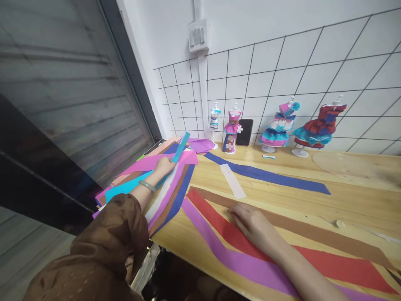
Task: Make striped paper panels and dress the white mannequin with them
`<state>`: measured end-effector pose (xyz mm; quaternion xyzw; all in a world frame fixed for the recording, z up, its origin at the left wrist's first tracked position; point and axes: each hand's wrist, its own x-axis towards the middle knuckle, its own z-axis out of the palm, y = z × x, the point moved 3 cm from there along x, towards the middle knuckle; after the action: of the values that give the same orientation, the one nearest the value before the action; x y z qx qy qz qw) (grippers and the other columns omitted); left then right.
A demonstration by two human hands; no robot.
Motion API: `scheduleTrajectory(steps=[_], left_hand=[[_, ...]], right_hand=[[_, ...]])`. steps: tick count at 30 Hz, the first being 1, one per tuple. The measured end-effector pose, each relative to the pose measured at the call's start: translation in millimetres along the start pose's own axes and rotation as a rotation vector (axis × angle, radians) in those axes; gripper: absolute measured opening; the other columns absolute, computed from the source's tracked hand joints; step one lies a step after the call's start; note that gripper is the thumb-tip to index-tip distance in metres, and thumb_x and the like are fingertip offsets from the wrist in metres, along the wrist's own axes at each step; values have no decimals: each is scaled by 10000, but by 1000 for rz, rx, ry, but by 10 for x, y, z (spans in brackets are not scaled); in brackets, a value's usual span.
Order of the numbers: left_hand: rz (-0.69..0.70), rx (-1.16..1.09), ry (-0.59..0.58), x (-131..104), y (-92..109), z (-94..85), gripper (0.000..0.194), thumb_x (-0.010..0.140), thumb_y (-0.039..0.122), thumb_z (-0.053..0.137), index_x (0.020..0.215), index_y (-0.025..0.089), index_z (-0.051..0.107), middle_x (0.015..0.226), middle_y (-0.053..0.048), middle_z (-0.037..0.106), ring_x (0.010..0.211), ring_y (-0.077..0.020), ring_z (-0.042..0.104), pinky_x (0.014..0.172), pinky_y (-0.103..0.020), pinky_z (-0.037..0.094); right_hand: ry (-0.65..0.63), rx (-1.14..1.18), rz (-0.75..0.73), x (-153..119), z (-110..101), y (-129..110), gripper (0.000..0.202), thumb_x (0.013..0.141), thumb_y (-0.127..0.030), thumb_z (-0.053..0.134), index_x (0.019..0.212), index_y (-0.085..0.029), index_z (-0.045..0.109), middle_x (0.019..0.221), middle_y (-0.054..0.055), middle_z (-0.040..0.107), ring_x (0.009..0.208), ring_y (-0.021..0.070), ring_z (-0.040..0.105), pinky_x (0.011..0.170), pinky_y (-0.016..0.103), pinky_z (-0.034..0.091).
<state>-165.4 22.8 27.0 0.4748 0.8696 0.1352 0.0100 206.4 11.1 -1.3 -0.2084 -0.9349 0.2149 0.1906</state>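
Observation:
My left hand [164, 166] is closed on a folded teal crepe paper strip [181, 146], which sticks up above its fingers. Beneath that hand lies a pile of coloured strips, with pink [188, 157], white, brown and blue [179, 205] ones fanned out. My right hand [247, 219] rests on a long red strip [338, 263], its fingers curled together; whatever is under the fingertips is hidden. On either side of the red strip run a brown strip [313, 232] and a purple strip [232, 259].
Farther back lie a blue strip [272, 174] and a short white strip [233, 182]. Several small dressed mannequins [233, 129] and a black phone [244, 132] stand by the wall grid. A clear round plate [344, 167] lies at right. The table edge [188, 263] is near me.

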Motion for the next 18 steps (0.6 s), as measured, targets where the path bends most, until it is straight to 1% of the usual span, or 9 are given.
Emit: scheduleTrajectory(steps=[2, 5, 7, 9, 10, 12, 14, 16, 18], left_hand=[[-27, -55, 14, 57, -59, -37, 259, 775, 298, 440, 886, 121, 594, 694, -70, 657, 601, -173, 608, 556, -244, 428], [-15, -112, 63, 54, -23, -49, 382, 763, 379, 481, 1051, 133, 526, 954, -98, 645, 788, -185, 614, 650, -257, 445], [23, -137, 96, -34, 63, -33, 492, 746, 439, 503, 1145, 156, 457, 1121, -111, 579, 933, -199, 578, 730, -272, 438], [84, -128, 113, -194, 155, -16, 554, 741, 490, 495, 1184, 166, 417, 1191, -127, 531, 1030, -227, 534, 788, -299, 417], [111, -100, 101, -294, 186, -9, 583, 735, 520, 489, 1187, 161, 410, 1195, -142, 524, 1062, -249, 515, 806, -317, 406], [82, -3, 27, -509, 172, 0, 667, 700, 601, 479, 1183, 146, 405, 1166, -178, 532, 1078, -307, 500, 800, -356, 394], [-14, 86, -122, -716, 61, 2, 767, 660, 671, 460, 1198, 130, 385, 1107, -208, 560, 1019, -355, 530, 739, -376, 400], [-76, 95, -262, -887, -89, -6, 817, 648, 695, 442, 1229, 128, 351, 1098, -215, 566, 986, -361, 549, 690, -354, 403], [-93, 61, -330, -999, -229, -12, 815, 634, 678, 472, 1228, 133, 353, 1097, -202, 572, 966, -345, 562, 659, -326, 402]], right_hand=[[1, 3, 1, 4, -5, -3, 206, 904, -219, 335, 912, -198, 540, 852, 54, 604, 796, 179, 550, 697, 300, 412], [4, 7, 13, 6, -17, 10, 223, 903, -224, 329, 909, -195, 550, 845, 57, 608, 785, 180, 553, 688, 303, 418], [2, 11, 28, 4, -25, 33, 234, 903, -233, 326, 925, -195, 555, 849, 61, 613, 779, 182, 556, 683, 307, 423], [-1, 11, 44, 0, -32, 57, 248, 904, -243, 320, 947, -194, 560, 864, 67, 620, 780, 185, 561, 686, 314, 428], [-1, 10, 51, -4, -35, 67, 256, 904, -247, 316, 953, -193, 561, 871, 70, 622, 783, 186, 564, 690, 317, 430], [2, 9, 57, -11, -42, 75, 265, 906, -249, 308, 955, -194, 563, 884, 74, 624, 795, 189, 567, 701, 321, 431], [5, 10, 54, -17, -45, 68, 264, 907, -246, 303, 934, -195, 561, 873, 72, 623, 792, 187, 566, 701, 320, 428], [2, 2, 46, -17, -41, 52, 262, 908, -241, 297, 890, -195, 555, 833, 66, 616, 767, 183, 559, 687, 315, 423], [-6, -8, 36, -11, -30, 37, 255, 906, -238, 300, 863, -194, 547, 803, 60, 608, 744, 180, 552, 668, 309, 418]])
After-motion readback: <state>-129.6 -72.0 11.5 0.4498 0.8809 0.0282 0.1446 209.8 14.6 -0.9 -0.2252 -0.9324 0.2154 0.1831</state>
